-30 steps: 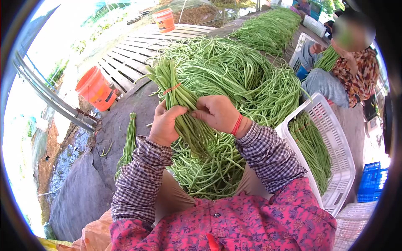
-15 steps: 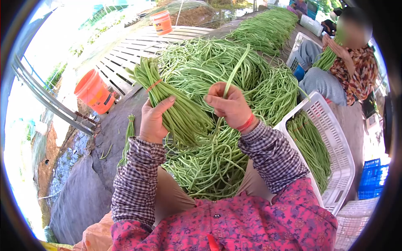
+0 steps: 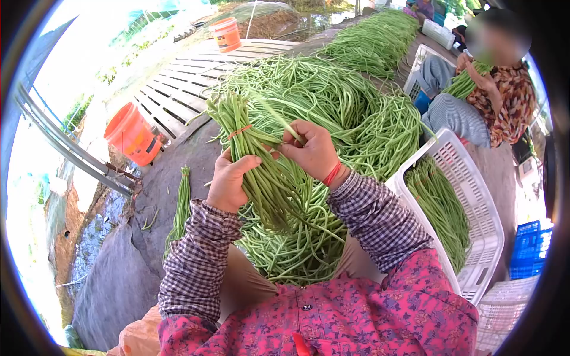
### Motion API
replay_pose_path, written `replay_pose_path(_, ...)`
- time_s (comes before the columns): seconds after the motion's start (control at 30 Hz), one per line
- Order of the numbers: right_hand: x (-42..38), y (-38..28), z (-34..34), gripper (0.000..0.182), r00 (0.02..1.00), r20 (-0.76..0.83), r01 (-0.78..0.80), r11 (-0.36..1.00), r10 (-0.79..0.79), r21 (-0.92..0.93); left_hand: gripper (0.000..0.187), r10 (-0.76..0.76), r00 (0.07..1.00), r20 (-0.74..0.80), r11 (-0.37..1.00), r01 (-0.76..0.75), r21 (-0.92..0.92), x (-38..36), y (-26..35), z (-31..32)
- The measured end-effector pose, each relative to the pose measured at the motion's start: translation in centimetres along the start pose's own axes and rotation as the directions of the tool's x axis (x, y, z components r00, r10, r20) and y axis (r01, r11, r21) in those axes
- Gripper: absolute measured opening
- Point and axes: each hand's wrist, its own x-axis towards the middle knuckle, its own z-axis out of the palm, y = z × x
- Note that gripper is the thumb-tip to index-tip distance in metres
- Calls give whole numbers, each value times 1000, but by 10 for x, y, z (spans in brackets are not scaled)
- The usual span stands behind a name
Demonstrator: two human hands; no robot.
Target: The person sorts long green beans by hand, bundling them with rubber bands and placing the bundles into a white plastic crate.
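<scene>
A bundle of long green beans [image 3: 261,184], tied near its upper end with a red band [image 3: 240,132], is gripped in my left hand [image 3: 231,181]. The thumb lies across the front of the beans. My right hand [image 3: 310,151] is closed on a single long bean [image 3: 279,115] beside the bundle, its fingertips close to the stems below the band. That bean's upper end is blurred. Loose long beans [image 3: 297,89] lie heaped on the ground beyond and under both hands. Another tied bunch [image 3: 179,207] rests on the dark ground sheet to the left.
A white crate [image 3: 487,231] with bundled beans stands at my right. Orange buckets [image 3: 133,136] are at the left and far back. A co-worker [image 3: 499,101] sits at the upper right holding beans. A blue crate [image 3: 525,249] is at the far right.
My right hand has moved left and slightly down, bringing the single bean against the bundle. My left hand and the bundle have shifted a little to the right and down.
</scene>
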Motion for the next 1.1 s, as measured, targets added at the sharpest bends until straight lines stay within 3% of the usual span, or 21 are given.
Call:
replay_pose_path(0.07, -6, -14, 5, 20, 999, 21, -32, 990, 35, -136, 36, 54, 998, -15, 998, -54, 18, 3, -5, -7)
replay_pose_path(0.17, -13, -13, 16, 25, 978, 28, 206, 972, -205, -108, 37, 94, 996, -9, 994, -93, 51, 3, -6, -9)
replay_pose_path(0.2, -12, -12, 17, 26, 976, 22, 219, 965, -219, -147, 38, 91, 996, 0, 994, -91, 55, 3, -6, -10)
replay_pose_path(0.33, -10, -10, 16, 24, 988, 31, 154, 974, -151, -165, 43, 1, 1000, 15, 994, -2, 113, -1, -4, -10)
replay_pose_path(0.4, -11, -12, 19, 22, 991, 29, 132, 973, -128, -187, 42, 52, 998, 34, 978, -58, 202, -4, -8, -9)
replay_pose_path(0.5, -12, -22, 21, 21, 986, 56, 166, 872, -158, -461, 42, 87, 995, 41, 970, -94, 223, -3, -14, -10)
replay_pose_path(0.6, -3, -19, 18, 23, 971, 146, 236, 866, -190, -442, 38, 39, 999, 13, 988, -40, 150, 0, -12, -11)
replay_pose_path(0.7, -3, -8, 7, 23, 931, 365, 219, 810, -6, -545, 31, 24, 993, -120, 997, -15, 72, 4, -3, -18)
replay_pose_path(0.73, -6, -1, 3, 21, 910, 415, 260, 786, -4, -561, 27, 76, 983, -164, 997, -73, 24, 12, 2, -29)
replay_pose_path(0.83, -7, -16, -24, 18, 884, 459, 44, 961, 90, -271, 32, 71, 983, -168, 995, -82, -55, 16, 31, -50)
replay_pose_path(0.97, -13, -51, -66, 13, 898, 428, -46, 989, 104, -143, 48, 131, 986, 105, 991, -126, -49, 13, 41, -51)
replay_pose_path(1.07, -24, -62, -86, 15, 888, 455, -141, 982, 68, 128, 54, 137, 986, 100, 990, -133, -40, 13, 36, -45)
replay_pose_path(1.1, -26, -62, -90, 16, 866, 497, -122, 988, 60, 93, 55, 140, 986, 94, 990, -137, -38, 13, 36, -44)
